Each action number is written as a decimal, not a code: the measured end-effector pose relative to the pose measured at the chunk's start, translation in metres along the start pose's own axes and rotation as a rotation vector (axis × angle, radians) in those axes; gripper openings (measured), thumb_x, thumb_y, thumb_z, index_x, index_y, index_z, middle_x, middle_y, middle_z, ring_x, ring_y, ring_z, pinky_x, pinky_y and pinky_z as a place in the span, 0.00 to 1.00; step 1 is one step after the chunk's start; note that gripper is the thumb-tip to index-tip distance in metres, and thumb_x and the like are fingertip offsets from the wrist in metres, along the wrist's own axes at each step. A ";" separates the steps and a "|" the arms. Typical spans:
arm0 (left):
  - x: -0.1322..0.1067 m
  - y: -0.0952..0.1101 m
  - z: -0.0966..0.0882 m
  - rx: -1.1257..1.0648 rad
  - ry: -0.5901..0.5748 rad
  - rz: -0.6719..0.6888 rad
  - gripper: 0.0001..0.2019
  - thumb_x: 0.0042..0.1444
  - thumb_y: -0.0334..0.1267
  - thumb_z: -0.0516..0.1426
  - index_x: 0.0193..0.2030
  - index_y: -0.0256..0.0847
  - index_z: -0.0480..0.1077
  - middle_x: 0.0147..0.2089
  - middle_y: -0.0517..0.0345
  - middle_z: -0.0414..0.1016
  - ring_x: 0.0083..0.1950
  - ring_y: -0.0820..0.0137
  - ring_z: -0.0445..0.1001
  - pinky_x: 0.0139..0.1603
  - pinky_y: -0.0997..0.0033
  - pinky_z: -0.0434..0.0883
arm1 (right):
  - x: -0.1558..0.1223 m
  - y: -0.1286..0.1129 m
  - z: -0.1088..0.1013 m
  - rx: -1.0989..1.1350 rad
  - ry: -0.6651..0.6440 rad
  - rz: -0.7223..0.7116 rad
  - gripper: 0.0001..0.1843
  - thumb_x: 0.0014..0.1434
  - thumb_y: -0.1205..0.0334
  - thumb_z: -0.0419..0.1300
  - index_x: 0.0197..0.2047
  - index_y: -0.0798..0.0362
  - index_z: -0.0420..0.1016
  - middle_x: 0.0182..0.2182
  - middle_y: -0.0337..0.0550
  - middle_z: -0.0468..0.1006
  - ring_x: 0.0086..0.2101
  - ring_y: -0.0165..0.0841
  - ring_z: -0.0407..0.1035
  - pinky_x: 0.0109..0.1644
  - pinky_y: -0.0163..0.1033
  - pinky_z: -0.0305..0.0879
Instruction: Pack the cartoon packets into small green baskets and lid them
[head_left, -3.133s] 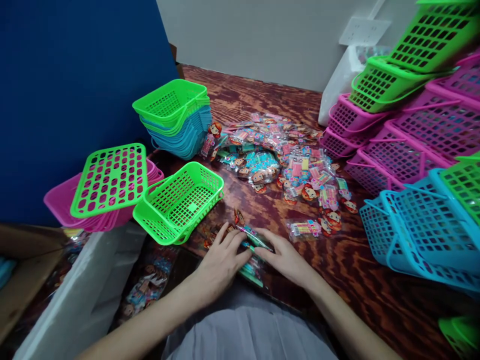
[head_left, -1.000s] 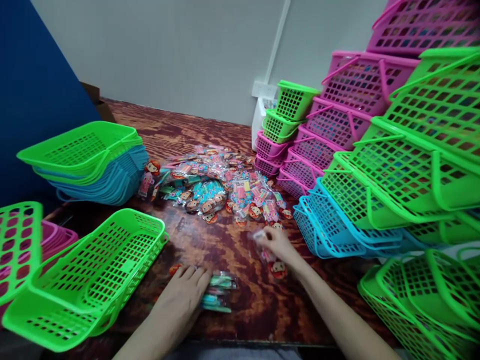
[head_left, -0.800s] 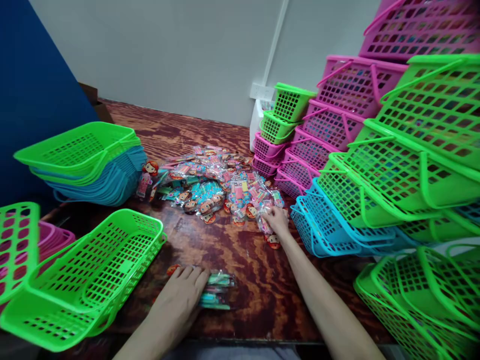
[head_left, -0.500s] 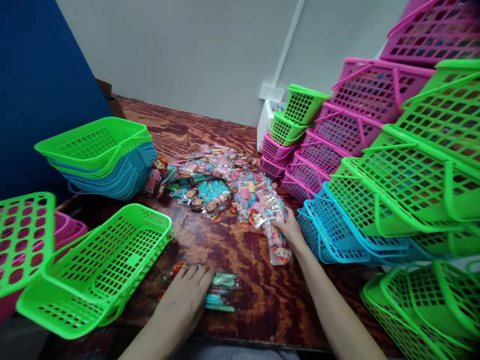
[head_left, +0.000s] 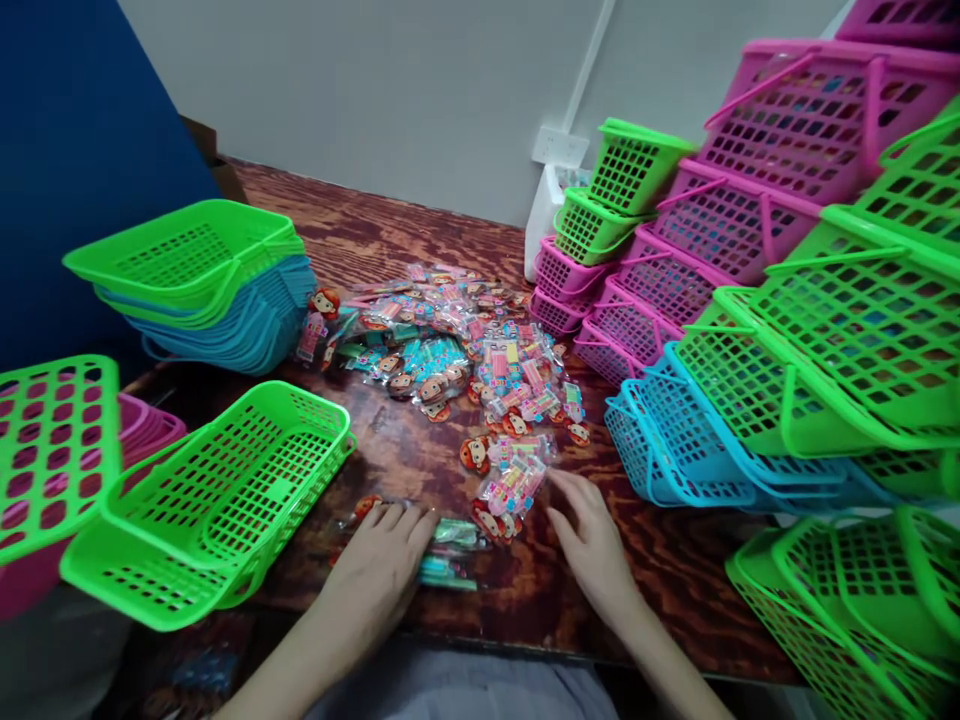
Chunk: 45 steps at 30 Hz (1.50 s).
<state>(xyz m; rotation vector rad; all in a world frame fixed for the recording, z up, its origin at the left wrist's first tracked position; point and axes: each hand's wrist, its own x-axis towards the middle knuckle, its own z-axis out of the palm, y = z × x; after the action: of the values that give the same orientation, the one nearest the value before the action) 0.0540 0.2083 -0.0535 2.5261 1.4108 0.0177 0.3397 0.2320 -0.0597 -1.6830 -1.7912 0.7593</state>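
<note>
My left hand (head_left: 388, 555) is draped over a small stack of clear plastic packets (head_left: 450, 550) with green contents at the table's near edge. Its fingers are together and bent around the stack; the thumb is hidden. To the right, my right hand (head_left: 592, 540) has thumb and fingers apart with nothing between them. Its fingertips are beside a small group of pink packets (head_left: 514, 485), each with a red-haired cartoon head. Beyond these spreads a larger heap of similar pink and teal packets (head_left: 435, 340).
An empty green basket (head_left: 247, 500) stands at left, near nested green and blue baskets (head_left: 195, 270). Pink, green and blue baskets (head_left: 750, 270) are piled along the right side. A grey wall (head_left: 375, 100) closes off the back of the dark wooden table (head_left: 562, 620).
My right hand has let go of the pink packets, which now lie closer to the middle. My left hand has stayed on its stack. The view has shifted slightly.
</note>
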 end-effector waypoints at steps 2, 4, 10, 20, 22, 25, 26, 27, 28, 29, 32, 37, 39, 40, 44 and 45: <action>0.000 0.001 -0.001 -0.004 0.002 -0.006 0.25 0.56 0.26 0.50 0.62 0.34 0.65 0.55 0.44 0.72 0.54 0.55 0.69 0.60 0.51 0.62 | 0.020 -0.008 -0.003 -0.229 -0.186 -0.275 0.34 0.58 0.76 0.46 0.65 0.46 0.65 0.64 0.44 0.67 0.66 0.39 0.51 0.70 0.55 0.49; 0.000 0.001 -0.002 -0.011 -0.005 -0.011 0.25 0.56 0.27 0.51 0.62 0.34 0.65 0.55 0.45 0.72 0.53 0.56 0.69 0.60 0.51 0.62 | 0.042 -0.015 -0.001 -0.402 -0.371 -0.454 0.42 0.53 0.82 0.45 0.68 0.48 0.60 0.66 0.44 0.64 0.68 0.39 0.45 0.70 0.56 0.45; -0.002 0.002 0.000 -0.033 0.012 -0.040 0.26 0.55 0.28 0.51 0.63 0.37 0.64 0.55 0.46 0.71 0.54 0.57 0.68 0.60 0.51 0.60 | 0.074 -0.015 -0.013 -0.663 -0.496 -0.469 0.19 0.57 0.74 0.56 0.51 0.56 0.72 0.49 0.53 0.75 0.53 0.45 0.64 0.62 0.56 0.54; 0.001 0.001 -0.003 -0.029 -0.042 -0.043 0.27 0.56 0.28 0.52 0.64 0.36 0.63 0.55 0.45 0.72 0.54 0.57 0.68 0.61 0.53 0.60 | 0.048 -0.002 -0.032 -0.629 -0.503 -0.377 0.16 0.56 0.76 0.56 0.46 0.52 0.68 0.51 0.50 0.72 0.53 0.42 0.62 0.60 0.51 0.55; 0.001 0.002 -0.002 -0.027 -0.041 -0.047 0.28 0.55 0.27 0.51 0.64 0.36 0.63 0.55 0.45 0.72 0.55 0.57 0.69 0.61 0.53 0.61 | 0.051 -0.004 -0.031 -0.637 -0.534 -0.337 0.20 0.56 0.76 0.56 0.51 0.52 0.67 0.49 0.49 0.73 0.51 0.42 0.63 0.57 0.50 0.57; -0.002 0.003 0.001 -0.030 -0.023 -0.062 0.28 0.53 0.26 0.51 0.63 0.36 0.64 0.55 0.45 0.72 0.55 0.57 0.68 0.61 0.53 0.60 | 0.053 -0.004 -0.030 -0.622 -0.586 -0.292 0.15 0.57 0.72 0.58 0.47 0.52 0.68 0.51 0.51 0.71 0.52 0.43 0.63 0.55 0.48 0.60; -0.003 0.003 0.002 -0.032 -0.018 -0.064 0.28 0.53 0.26 0.51 0.64 0.36 0.64 0.55 0.45 0.72 0.55 0.57 0.68 0.62 0.53 0.60 | 0.052 -0.003 -0.029 -0.619 -0.582 -0.290 0.12 0.57 0.71 0.58 0.45 0.52 0.69 0.50 0.51 0.71 0.52 0.43 0.63 0.55 0.47 0.60; -0.004 0.003 0.003 -0.033 -0.013 -0.065 0.29 0.54 0.27 0.51 0.64 0.36 0.63 0.56 0.45 0.72 0.56 0.57 0.67 0.62 0.53 0.59 | 0.049 -0.001 -0.029 -0.620 -0.569 -0.288 0.10 0.57 0.71 0.58 0.43 0.52 0.69 0.50 0.51 0.71 0.51 0.43 0.63 0.54 0.46 0.61; -0.005 0.003 0.003 -0.034 -0.008 -0.067 0.29 0.54 0.27 0.51 0.64 0.36 0.63 0.56 0.45 0.71 0.56 0.57 0.67 0.62 0.54 0.59 | 0.046 0.001 -0.028 -0.621 -0.553 -0.283 0.09 0.58 0.72 0.57 0.43 0.52 0.69 0.49 0.51 0.71 0.51 0.42 0.63 0.54 0.46 0.61; -0.006 0.004 0.004 -0.034 -0.003 -0.068 0.28 0.54 0.27 0.51 0.64 0.36 0.63 0.57 0.45 0.71 0.56 0.57 0.67 0.62 0.54 0.59 | 0.041 0.003 -0.027 -0.617 -0.538 -0.274 0.10 0.58 0.72 0.56 0.43 0.53 0.69 0.49 0.51 0.71 0.50 0.42 0.64 0.54 0.46 0.61; -0.006 0.004 0.004 -0.031 0.004 -0.069 0.28 0.55 0.28 0.51 0.64 0.36 0.63 0.56 0.46 0.71 0.55 0.57 0.67 0.62 0.54 0.59 | 0.025 0.009 -0.026 -0.538 -0.543 -0.193 0.12 0.58 0.71 0.57 0.47 0.52 0.68 0.48 0.50 0.73 0.49 0.42 0.66 0.53 0.45 0.63; -0.004 0.004 0.001 -0.019 -0.010 -0.060 0.27 0.56 0.27 0.51 0.64 0.35 0.65 0.54 0.45 0.72 0.54 0.57 0.68 0.62 0.53 0.60 | 0.009 0.009 -0.028 -0.319 -0.570 0.017 0.34 0.54 0.68 0.62 0.63 0.54 0.59 0.55 0.52 0.72 0.55 0.42 0.67 0.56 0.43 0.62; -0.003 0.005 0.000 -0.014 -0.015 -0.063 0.27 0.55 0.26 0.51 0.63 0.36 0.65 0.54 0.46 0.72 0.54 0.57 0.68 0.62 0.54 0.60 | 0.015 0.006 -0.029 -0.289 -0.562 -0.052 0.33 0.56 0.70 0.60 0.64 0.51 0.60 0.57 0.51 0.71 0.57 0.40 0.65 0.59 0.42 0.60; -0.002 0.005 -0.001 -0.012 -0.017 -0.068 0.27 0.55 0.26 0.51 0.63 0.36 0.65 0.55 0.46 0.72 0.54 0.57 0.68 0.62 0.54 0.60 | 0.021 0.005 -0.029 -0.298 -0.548 -0.111 0.28 0.58 0.70 0.58 0.61 0.49 0.64 0.57 0.49 0.71 0.57 0.40 0.65 0.59 0.43 0.60; -0.002 0.007 -0.003 -0.020 -0.023 -0.092 0.29 0.53 0.25 0.51 0.63 0.36 0.65 0.57 0.46 0.71 0.56 0.57 0.67 0.63 0.54 0.59 | 0.048 0.004 -0.023 -0.469 -0.448 -0.278 0.12 0.58 0.72 0.58 0.45 0.51 0.73 0.56 0.50 0.69 0.57 0.43 0.61 0.60 0.47 0.58; -0.003 0.007 -0.003 -0.025 -0.024 -0.095 0.29 0.52 0.25 0.51 0.63 0.36 0.65 0.57 0.46 0.71 0.56 0.57 0.67 0.63 0.54 0.59 | 0.053 0.004 -0.021 -0.519 -0.439 -0.292 0.11 0.57 0.72 0.59 0.44 0.52 0.73 0.55 0.51 0.69 0.56 0.44 0.61 0.59 0.49 0.58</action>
<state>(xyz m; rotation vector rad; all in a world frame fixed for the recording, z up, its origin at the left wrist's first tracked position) 0.0582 0.2026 -0.0491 2.4281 1.5097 -0.0120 0.3548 0.2858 -0.0475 -1.5730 -2.6552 0.5949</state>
